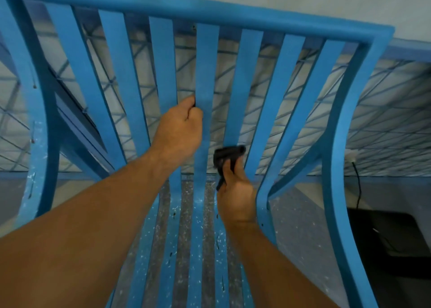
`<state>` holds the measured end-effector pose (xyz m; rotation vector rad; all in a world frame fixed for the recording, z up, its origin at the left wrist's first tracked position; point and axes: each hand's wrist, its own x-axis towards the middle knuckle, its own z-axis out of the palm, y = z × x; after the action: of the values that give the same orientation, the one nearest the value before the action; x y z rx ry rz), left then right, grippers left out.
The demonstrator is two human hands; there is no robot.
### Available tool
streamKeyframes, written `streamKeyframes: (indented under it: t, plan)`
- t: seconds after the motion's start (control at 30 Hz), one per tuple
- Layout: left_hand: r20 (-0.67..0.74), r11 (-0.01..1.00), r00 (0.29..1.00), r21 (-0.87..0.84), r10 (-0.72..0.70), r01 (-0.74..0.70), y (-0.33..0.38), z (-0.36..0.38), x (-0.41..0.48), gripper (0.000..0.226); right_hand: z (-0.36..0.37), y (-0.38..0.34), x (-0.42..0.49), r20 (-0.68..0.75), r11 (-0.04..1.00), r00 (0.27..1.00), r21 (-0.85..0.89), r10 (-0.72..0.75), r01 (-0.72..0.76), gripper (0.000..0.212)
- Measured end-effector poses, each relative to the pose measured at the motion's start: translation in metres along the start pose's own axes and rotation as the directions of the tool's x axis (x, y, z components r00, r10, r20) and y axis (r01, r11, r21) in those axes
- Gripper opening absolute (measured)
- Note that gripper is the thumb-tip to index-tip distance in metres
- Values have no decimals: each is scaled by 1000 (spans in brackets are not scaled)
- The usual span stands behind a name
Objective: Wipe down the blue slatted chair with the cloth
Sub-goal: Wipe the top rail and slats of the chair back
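The left hand (179,128) gripped the middle slat (206,69) of the blue chair (210,10), fingers curled round its edge. Just to the right, the right hand (235,198) held a dark cloth (227,156) (blurred) against the next slat (242,86), low on the backrest. White specks dotted the seat slats (196,249). A black cable (358,186) hung at the far right.

Gaps between the backrest slats (248,79) are narrow: one admits the fingers of my left hand (179,130), curled round the middle slat (206,62). My right hand (235,198) and cloth (227,155) cover the neighbouring slat. The top rail (186,6) closes every gap above.
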<state>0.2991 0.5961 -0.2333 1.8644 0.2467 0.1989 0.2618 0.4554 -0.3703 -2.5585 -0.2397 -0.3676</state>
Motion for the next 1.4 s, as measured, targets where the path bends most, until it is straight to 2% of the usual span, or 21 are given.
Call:
streamKeyframes:
  t: [0.07, 0.13, 0.17, 0.23, 0.3, 0.33, 0.4, 0.5, 0.67, 0.8, 0.87, 0.93, 1.0, 1.07, 1.13, 1.2, 1.27, 1.4]
  plan:
    - [-15, 1000, 1000, 17, 0, 1, 0, 2, -3, 31, 4, 5, -11, 140, 996, 987, -52, 83, -77, 52]
    - [-18, 1000, 1000, 3, -5, 5, 3, 1, -4, 31, -8, 1, -9, 165, 991, 977, -46, 134, -128, 53]
    - [-14, 1000, 1000, 1, -12, 12, 4, 0, -4, 32, -23, -6, -6, 106, 993, 988, 17, 116, -119, 52]
    - [-4, 999, 999, 8, -34, 34, 8, -1, -5, 32, -64, -27, 15, -151, 985, 987, 170, 59, -32, 49]
    - [6, 998, 999, 30, -53, 53, 6, -2, -6, 32, -102, -52, 56, -406, 980, 914, 186, 11, 70, 47]
    - [19, 998, 998, 34, -57, 57, 3, -2, -6, 33, -114, -63, 80, -474, 976, 881, 188, -6, 109, 47]
    - [61, 998, 997, 38, -56, 54, 1, -4, -8, 42, -117, -77, 115, -521, 977, 850, 129, -79, 170, 48]
    - [93, 997, 994, 48, -57, 53, -2, -8, -10, 46, -81, -67, 105, -430, 982, 889, 32, -156, 187, 45]
    - [58, 998, 997, -28, -50, 51, -11, -5, -8, 39, -17, -20, 43, -337, 986, 937, 97, -93, 133, 36]
    - [44, 1000, 999, 10, -23, 22, -16, -4, -14, 40, 5, -3, 6, -143, 994, 989, 95, -35, 49, 35]
    - [28, 998, 1000, 65, -13, 11, -16, -6, -18, 37, 1, -1, 1, -89, 993, 996, 116, 6, 5, 38]
    - [-55, 986, 998, 168, -2, 12, -12, -13, -25, 32, -16, -11, 3, -98, 985, 993, 166, 68, -51, 41]
    - [-181, 970, 983, 242, 40, 5, -5, -27, -32, 28, -47, -37, 11, -181, 972, 980, 233, 87, -43, 42]
    - [-294, 963, 950, 269, 108, -26, 1, -45, -31, 26, -80, -78, 35, -322, 958, 947, 276, 16, 78, 41]
    - [-343, 952, 929, 305, 140, -31, 7, -61, -23, 27, -99, -116, 72, -459, 938, 884, 263, -85, 227, 41]
    - [-319, 940, 937, 340, 143, -27, 13, -73, -14, 31, -97, -140, 106, -524, 942, 836, 173, -161, 289, 42]
    - [-259, 939, 957, 342, 133, -38, 15, -79, -8, 34, -78, -145, 116, -482, 963, 857, 89, -181, 254, 47]
    - [-108, 996, 993, 85, 43, -34, 14, -74, 1, 30, -28, -122, 74, -357, 983, 920, 24, -159, 180, 56]
